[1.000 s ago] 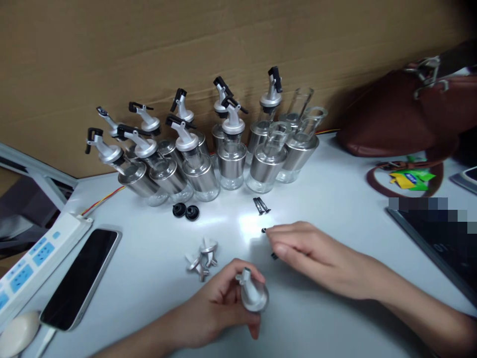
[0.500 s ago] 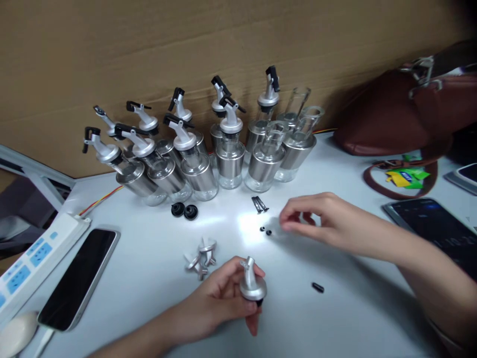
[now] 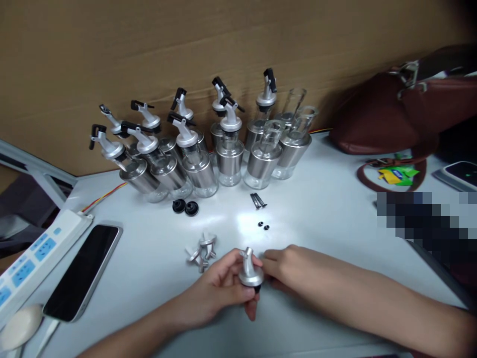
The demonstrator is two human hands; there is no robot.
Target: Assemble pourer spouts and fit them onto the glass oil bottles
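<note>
My left hand (image 3: pixel 223 286) is closed round a silver pourer spout (image 3: pixel 250 271) with a black stopper under it, held upright. Beside it on the right is my right hand (image 3: pixel 286 268), its back to the camera; its fingertips are largely hidden, so what they hold cannot be made out. Two silver spouts (image 3: pixel 203 251) lie left of my hands. Beyond are two small black plugs (image 3: pixel 264 225), two dark levers (image 3: pixel 258 201) and two round black stoppers (image 3: pixel 185 207).
Glass bottles with steel bands (image 3: pixel 230 161), several topped with spouts, stand along the cardboard wall. At left are a phone (image 3: pixel 84 273) and a power strip (image 3: pixel 32 258). A brown bag (image 3: pixel 387 114) and green-yellow packets (image 3: pixel 398 175) are at right.
My right hand has moved down and left from beside the small plugs to the spout. The black piece at the lower right no longer shows. My left hand still holds the spout.
</note>
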